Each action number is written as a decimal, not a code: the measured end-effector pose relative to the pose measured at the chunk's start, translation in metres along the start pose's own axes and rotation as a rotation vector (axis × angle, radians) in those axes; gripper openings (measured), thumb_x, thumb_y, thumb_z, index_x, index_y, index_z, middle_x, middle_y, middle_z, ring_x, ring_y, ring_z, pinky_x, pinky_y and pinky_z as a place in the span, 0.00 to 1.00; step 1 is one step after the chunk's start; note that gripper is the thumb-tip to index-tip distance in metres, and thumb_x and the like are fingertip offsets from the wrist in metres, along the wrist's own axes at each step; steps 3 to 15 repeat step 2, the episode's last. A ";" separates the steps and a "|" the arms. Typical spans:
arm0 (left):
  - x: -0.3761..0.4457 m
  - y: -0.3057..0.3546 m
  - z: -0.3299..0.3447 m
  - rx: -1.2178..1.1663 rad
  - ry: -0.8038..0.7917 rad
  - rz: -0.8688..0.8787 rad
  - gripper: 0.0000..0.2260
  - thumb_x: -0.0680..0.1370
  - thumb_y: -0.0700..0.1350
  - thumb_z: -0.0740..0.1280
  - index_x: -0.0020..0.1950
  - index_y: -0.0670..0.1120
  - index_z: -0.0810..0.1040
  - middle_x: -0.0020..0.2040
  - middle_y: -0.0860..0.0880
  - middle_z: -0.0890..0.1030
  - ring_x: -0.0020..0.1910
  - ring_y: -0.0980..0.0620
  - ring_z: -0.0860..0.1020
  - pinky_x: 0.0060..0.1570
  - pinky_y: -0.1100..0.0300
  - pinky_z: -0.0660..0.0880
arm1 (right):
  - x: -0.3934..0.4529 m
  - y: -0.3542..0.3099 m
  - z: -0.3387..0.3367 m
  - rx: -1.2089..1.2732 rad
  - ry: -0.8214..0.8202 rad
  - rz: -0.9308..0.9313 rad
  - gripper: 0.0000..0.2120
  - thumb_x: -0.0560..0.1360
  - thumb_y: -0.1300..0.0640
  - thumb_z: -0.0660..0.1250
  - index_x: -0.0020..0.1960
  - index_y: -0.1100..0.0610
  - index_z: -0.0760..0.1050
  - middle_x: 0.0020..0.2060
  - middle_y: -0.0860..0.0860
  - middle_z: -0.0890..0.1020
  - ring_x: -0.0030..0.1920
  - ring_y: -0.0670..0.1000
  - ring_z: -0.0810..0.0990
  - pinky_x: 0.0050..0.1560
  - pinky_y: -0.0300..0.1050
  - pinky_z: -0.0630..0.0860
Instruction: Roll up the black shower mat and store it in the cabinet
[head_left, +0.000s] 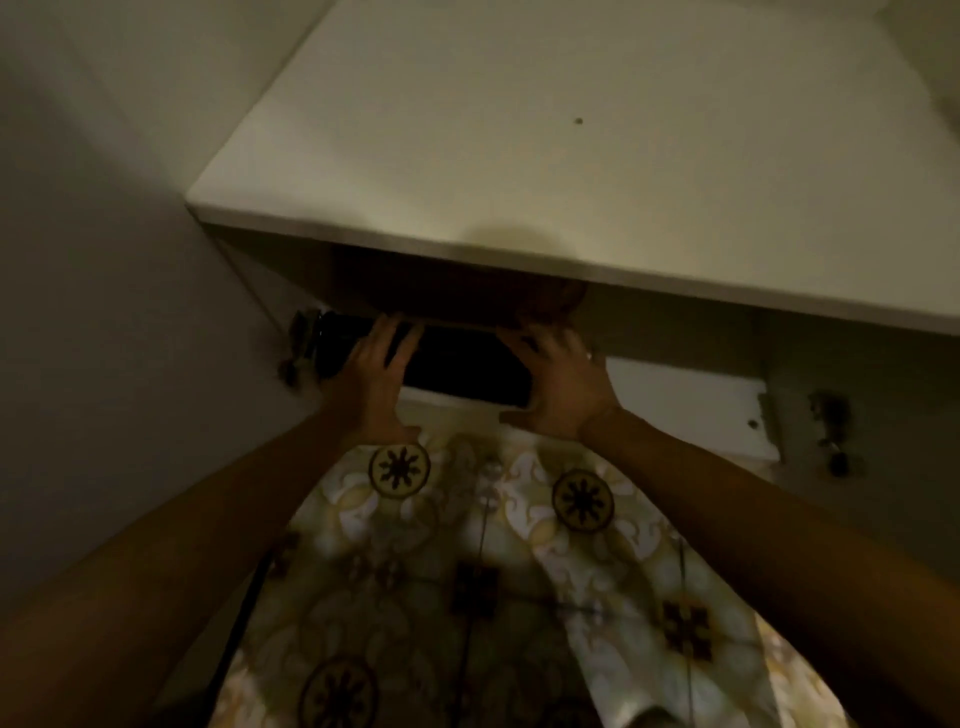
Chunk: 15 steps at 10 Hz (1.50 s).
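Rolled black shower mat (462, 366) lying at the cabinet (571, 156) opening, just under the countertop edge, resting on the white bottom shelf (685, 402). Long axis running left to right, square to both forearms. Left hand (371, 382) pressed on the left part of the roll, fingers spread wide, a short stretch of roll showing beyond it toward the hinge (301, 345). Right hand (558, 387) flat against the right end, fingers extended, not wrapped around. Both hands equally near, on the near side of the roll; remaining travel judged as straight away, farther into the cabinet. Depth inside too dark to tell.
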<state>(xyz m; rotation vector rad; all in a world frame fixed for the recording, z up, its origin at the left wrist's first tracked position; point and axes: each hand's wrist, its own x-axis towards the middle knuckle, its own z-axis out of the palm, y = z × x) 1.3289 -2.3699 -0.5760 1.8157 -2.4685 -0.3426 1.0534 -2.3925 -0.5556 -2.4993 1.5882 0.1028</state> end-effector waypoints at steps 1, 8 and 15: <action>-0.029 0.024 -0.021 -0.056 -0.097 -0.028 0.63 0.60 0.66 0.77 0.80 0.52 0.39 0.81 0.44 0.41 0.79 0.41 0.43 0.74 0.39 0.56 | -0.044 -0.003 -0.022 0.086 -0.055 0.047 0.53 0.65 0.28 0.71 0.79 0.35 0.42 0.81 0.44 0.47 0.79 0.60 0.46 0.69 0.78 0.56; -0.055 0.037 -0.052 -0.012 -0.181 0.061 0.60 0.62 0.70 0.73 0.79 0.58 0.34 0.80 0.46 0.36 0.79 0.43 0.40 0.74 0.36 0.53 | -0.086 -0.002 -0.060 0.082 -0.132 0.057 0.53 0.65 0.27 0.69 0.78 0.34 0.38 0.81 0.41 0.43 0.80 0.56 0.42 0.68 0.80 0.54; -0.055 0.037 -0.052 -0.012 -0.181 0.061 0.60 0.62 0.70 0.73 0.79 0.58 0.34 0.80 0.46 0.36 0.79 0.43 0.40 0.74 0.36 0.53 | -0.086 -0.002 -0.060 0.082 -0.132 0.057 0.53 0.65 0.27 0.69 0.78 0.34 0.38 0.81 0.41 0.43 0.80 0.56 0.42 0.68 0.80 0.54</action>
